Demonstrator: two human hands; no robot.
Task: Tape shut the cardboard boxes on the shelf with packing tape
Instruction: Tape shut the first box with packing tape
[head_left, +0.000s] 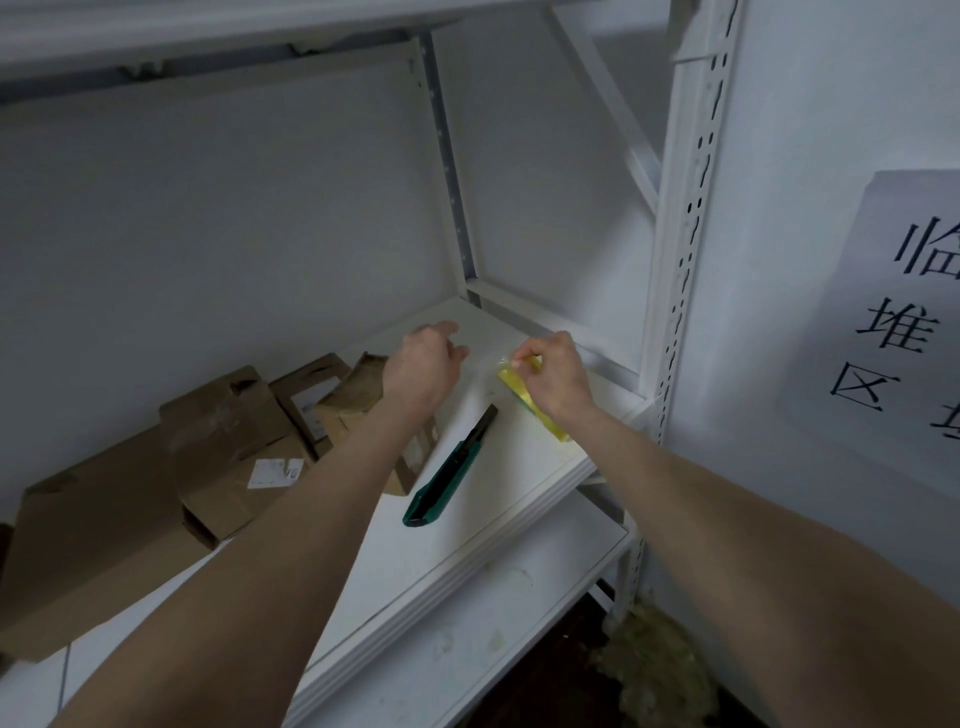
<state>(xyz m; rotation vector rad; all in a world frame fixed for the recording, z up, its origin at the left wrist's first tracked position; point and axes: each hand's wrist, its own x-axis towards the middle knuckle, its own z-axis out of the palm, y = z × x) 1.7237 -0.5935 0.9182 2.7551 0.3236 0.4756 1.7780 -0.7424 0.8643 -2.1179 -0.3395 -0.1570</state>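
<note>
Cardboard boxes (228, 431) come first: where do they lie?

— At the left of a white shelf board (519, 483), in a huddle. They are brown and crumpled and lean against one another. One bears a white label (274, 473). The person's left forearm crosses in front of the nearest box.

— And the tape?

— A yellowish roll of packing tape (519, 392) (seen almost edge-on) is at the right of the same board, near the front corner. The right hand (556, 371) grips it from above, with thumb and fingertips pinching at the top of the roll.

— What is the left hand doing?

— The left hand (423, 364) hovers over the board just left of the roll, knuckles up and fingers loosely curled. A faint clear film may run between the two hands, but it cannot be told whether the left fingers hold anything.

— Anything else nearby?

— A green and black utility knife (452, 467) lies flat on the board between the two forearms, apart from both hands. A perforated white upright (685, 260) stands at the right. Beside it, a paper sign (904, 322) with black Chinese characters hangs on the wall.
</note>
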